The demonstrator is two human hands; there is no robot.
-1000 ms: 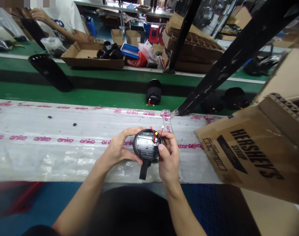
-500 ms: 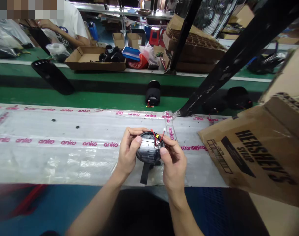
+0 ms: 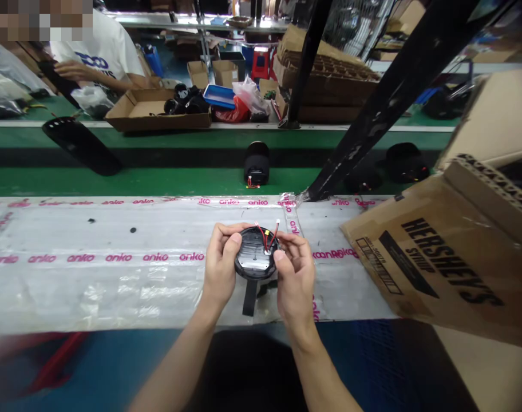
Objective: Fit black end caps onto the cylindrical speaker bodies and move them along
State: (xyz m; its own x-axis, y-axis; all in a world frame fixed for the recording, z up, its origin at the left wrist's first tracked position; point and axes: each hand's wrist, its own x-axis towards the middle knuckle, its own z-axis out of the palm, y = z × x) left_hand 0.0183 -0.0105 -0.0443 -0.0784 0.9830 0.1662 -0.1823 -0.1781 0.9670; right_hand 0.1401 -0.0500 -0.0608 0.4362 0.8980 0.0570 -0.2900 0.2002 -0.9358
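Both my hands hold a round black housing (image 3: 256,253) above the plastic-covered bench (image 3: 93,280). Its face shows a silver panel. My left hand (image 3: 221,266) grips its left edge, with the thumb on the face. My right hand (image 3: 294,274) pinches its right edge, with the fingertips close to the red and black wires (image 3: 268,236). These wires end in small connectors above the rim. A black strap (image 3: 249,297) hangs from the lower edge. My fingers hide part of the rim.
A large printed cardboard box (image 3: 432,257) leans in at the right. A black diagonal post (image 3: 372,134) rises behind it. Black cylindrical units (image 3: 256,163) stand on the green bench beyond. Further off are a cardboard tray (image 3: 158,111) and a co-worker in a white shirt (image 3: 93,60).
The housing has moved slightly left and now lies flatter, showing more of its silver face. My right fingertips have moved closer to the wires. The whole view has shifted a little.
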